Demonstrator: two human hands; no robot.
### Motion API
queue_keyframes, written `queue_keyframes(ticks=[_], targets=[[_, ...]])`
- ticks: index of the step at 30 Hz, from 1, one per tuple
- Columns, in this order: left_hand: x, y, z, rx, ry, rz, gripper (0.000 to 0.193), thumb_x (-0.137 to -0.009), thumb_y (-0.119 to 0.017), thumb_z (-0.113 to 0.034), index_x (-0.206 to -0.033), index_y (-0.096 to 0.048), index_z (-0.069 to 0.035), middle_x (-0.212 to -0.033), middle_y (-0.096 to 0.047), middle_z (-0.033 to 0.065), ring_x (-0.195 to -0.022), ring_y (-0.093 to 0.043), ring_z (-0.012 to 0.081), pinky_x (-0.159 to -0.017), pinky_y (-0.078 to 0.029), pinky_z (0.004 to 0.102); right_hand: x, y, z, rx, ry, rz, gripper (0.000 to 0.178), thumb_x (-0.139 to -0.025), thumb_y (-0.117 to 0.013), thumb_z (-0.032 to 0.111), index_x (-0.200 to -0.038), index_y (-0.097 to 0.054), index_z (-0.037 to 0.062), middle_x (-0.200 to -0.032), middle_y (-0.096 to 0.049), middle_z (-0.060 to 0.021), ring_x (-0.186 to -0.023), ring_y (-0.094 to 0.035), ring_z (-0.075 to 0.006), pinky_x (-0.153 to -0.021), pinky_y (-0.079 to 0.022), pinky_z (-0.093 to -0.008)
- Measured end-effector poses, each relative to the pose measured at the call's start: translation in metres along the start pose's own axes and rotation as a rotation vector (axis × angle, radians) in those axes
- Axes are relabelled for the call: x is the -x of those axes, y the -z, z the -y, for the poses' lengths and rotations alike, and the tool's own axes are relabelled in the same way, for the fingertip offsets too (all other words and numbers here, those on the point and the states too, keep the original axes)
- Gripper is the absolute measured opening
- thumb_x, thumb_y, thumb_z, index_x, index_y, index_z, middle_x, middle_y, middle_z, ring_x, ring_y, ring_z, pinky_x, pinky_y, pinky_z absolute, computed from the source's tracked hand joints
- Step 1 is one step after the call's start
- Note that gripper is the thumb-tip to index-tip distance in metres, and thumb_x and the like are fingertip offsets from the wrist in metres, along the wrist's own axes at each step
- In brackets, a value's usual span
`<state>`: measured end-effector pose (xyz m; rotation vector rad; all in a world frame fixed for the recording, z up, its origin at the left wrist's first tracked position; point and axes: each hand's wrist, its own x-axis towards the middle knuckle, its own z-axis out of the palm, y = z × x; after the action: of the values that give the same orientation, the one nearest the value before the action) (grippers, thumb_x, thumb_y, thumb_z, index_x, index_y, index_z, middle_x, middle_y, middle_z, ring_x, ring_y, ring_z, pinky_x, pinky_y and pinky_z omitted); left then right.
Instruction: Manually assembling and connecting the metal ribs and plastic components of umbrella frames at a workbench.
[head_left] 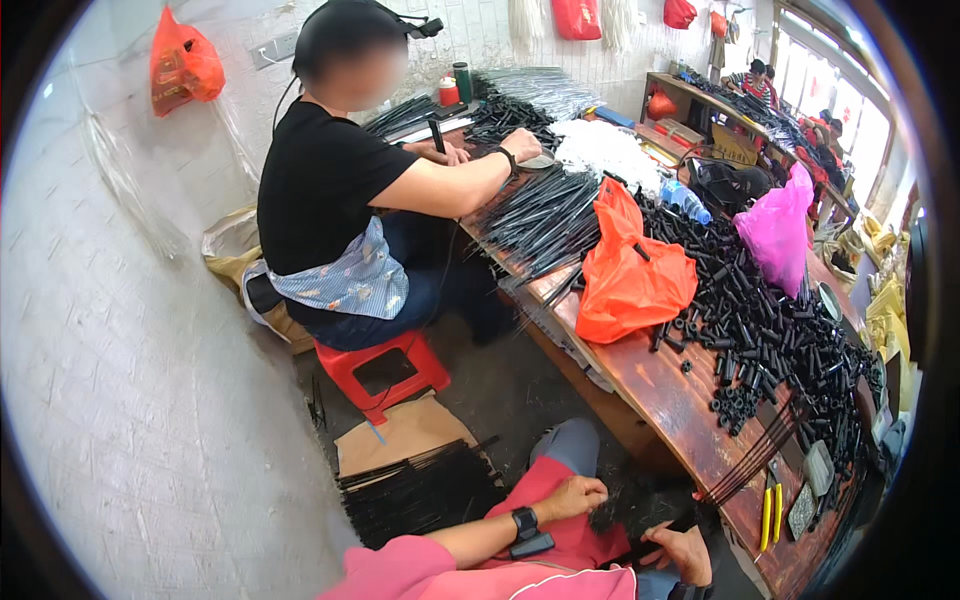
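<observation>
My left hand (pixel 578 496) is over the red cloth on my lap, its fingers curled together. Whatever they pinch, if anything, is too small to make out. Just beside the fingertips is a dark, bristly patch (pixel 606 514), too blurred to name. Lower right, my right hand (pixel 680 554) is closed around a dark rod-like piece (pixel 640 550), partly hidden by the fingers. A bundle of thin dark rods (pixel 755 455) juts over the table edge near that hand. Yellow-handled pliers (pixel 771 515) lie on the table to its right.
A wooden table (pixel 640 385) bears heaps of black tubular parts (pixel 770 330), an orange bag (pixel 635 270) and a pink bag (pixel 780 230). Across from me a co-worker (pixel 340 190) sits on a red stool (pixel 385 370). Black rods (pixel 420 495) lie on floor cardboard.
</observation>
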<state>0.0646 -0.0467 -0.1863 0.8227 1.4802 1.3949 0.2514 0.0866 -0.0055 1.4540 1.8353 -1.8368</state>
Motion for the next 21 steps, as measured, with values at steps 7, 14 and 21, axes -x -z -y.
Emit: queue_keyframes(ticks=[7,14,21], targets=[[-0.001,0.004,0.005,0.278,0.135,-0.014,0.02,-0.093,-0.06,-0.02,-0.098,-0.068,-0.002,-0.075,-0.064,-0.0003,-0.066,-0.06,0.0077,-0.058,-0.049,0.0241,-0.018,-0.001,-0.006,-0.043,-0.068,-0.115,0.025,-0.076,-0.063,0.015,-0.086,-0.063,-0.0076,-0.082,-0.07,-0.0165,-0.052,-0.068,-0.0322,-0.035,-0.047,-0.031],[-0.002,0.008,-0.002,0.271,0.152,0.009,0.023,-0.095,-0.06,-0.021,-0.104,-0.067,-0.001,-0.079,-0.062,-0.0014,-0.067,-0.059,0.0068,-0.058,-0.048,0.0225,-0.028,0.007,-0.018,-0.133,-0.076,-0.044,0.025,-0.075,-0.066,0.014,-0.086,-0.067,-0.0085,-0.085,-0.071,-0.018,-0.053,-0.069,-0.0309,-0.035,-0.046,-0.0294],[-0.001,0.013,0.004,0.356,0.184,-0.001,0.023,-0.095,-0.06,-0.021,-0.104,-0.067,-0.002,-0.079,-0.063,-0.0014,-0.068,-0.06,0.0066,-0.058,-0.05,0.0223,-0.033,0.001,-0.014,0.019,-0.117,-0.063,0.024,-0.078,-0.064,0.018,-0.085,-0.068,-0.0047,-0.081,-0.071,-0.015,-0.056,-0.069,-0.0274,-0.04,-0.049,-0.0286]])
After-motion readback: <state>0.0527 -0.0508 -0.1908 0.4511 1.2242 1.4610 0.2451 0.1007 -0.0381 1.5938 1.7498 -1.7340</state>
